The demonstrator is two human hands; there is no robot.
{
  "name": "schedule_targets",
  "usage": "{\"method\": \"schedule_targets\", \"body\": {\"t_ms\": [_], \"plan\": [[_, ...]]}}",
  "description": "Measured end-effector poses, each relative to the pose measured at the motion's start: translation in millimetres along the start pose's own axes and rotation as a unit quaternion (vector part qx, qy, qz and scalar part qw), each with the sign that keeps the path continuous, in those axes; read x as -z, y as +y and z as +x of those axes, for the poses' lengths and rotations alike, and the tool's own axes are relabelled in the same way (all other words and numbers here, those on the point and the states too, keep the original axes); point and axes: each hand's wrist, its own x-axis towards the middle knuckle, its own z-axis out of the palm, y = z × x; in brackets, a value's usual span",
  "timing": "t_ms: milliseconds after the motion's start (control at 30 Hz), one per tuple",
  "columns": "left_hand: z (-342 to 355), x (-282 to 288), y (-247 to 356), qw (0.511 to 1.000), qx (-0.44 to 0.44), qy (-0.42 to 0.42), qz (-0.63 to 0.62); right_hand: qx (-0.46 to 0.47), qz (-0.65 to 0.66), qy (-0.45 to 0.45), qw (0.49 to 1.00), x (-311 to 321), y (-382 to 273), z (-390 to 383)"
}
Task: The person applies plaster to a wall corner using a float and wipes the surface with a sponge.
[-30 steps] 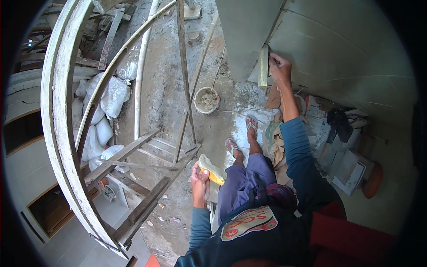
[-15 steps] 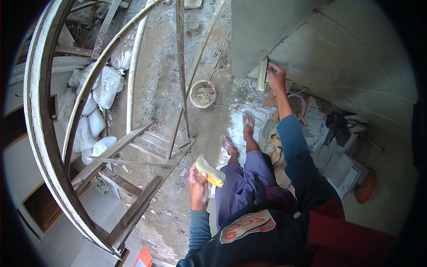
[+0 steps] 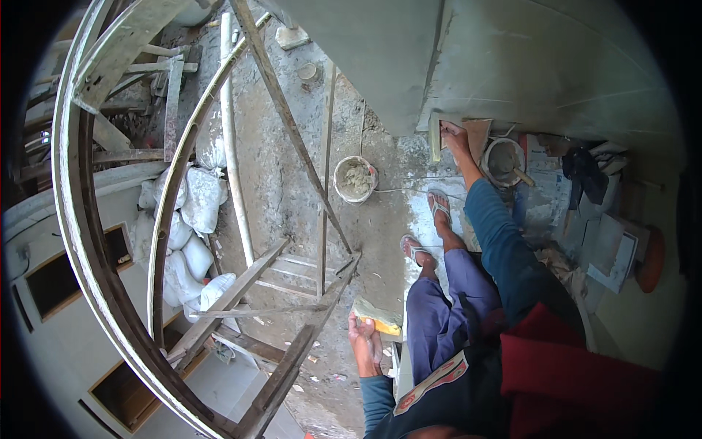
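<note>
My left hand [image 3: 364, 342] is closed around a yellow sponge [image 3: 380, 319] with a grey, plaster-smeared top, held low beside my left leg. Out ahead, my right arm reaches to the lower edge of the grey plastered wall [image 3: 504, 66]. There my right hand [image 3: 455, 139] grips a narrow, pale yellow-green flat tool [image 3: 436, 137], seen nearly edge-on, which looks like a plastering float. It stands at the wall's corner edge. The fingers partly hide its grip.
A bucket of grey mortar [image 3: 355, 180] stands on the rough floor, with another bucket [image 3: 503, 162] by the wall. Wooden scaffold legs [image 3: 322, 197] and a curved frame [image 3: 67, 212] rise at left, near white sacks [image 3: 201, 201]. Boxes and a dark cloth [image 3: 585, 175] lie at right.
My view has turned, so the scene appears shifted right and slightly down. My right hand keeps its tool at the wall edge; the left still holds the sponge, now tilted flatter.
</note>
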Motion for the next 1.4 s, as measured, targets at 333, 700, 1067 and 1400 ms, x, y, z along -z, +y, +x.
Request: {"method": "schedule_targets", "body": {"t_ms": [333, 700, 1067, 1400], "plan": [[12.5, 4.5, 9.5, 0.998, 0.032, -0.004, 0.055, -0.014, 0.109, 0.037, 0.993, -4.2, 17.7, -15.7], [37.2, -10.0, 5.0, 0.994, 0.064, -0.002, 0.084, 0.109, -0.017, 0.003, 0.994, -33.4, -34.3, -14.6], [142.2, -13.1, -46.3, 0.976, 0.147, -0.095, 0.127, 0.155, -0.127, 0.046, 0.979, -18.0, 28.4, 18.5], [292.4, -37.9, -126.2, 0.96, 0.135, -0.186, 0.162, 0.192, -0.143, 0.036, 0.97, -20.7, 170.0, 98.3]]}}
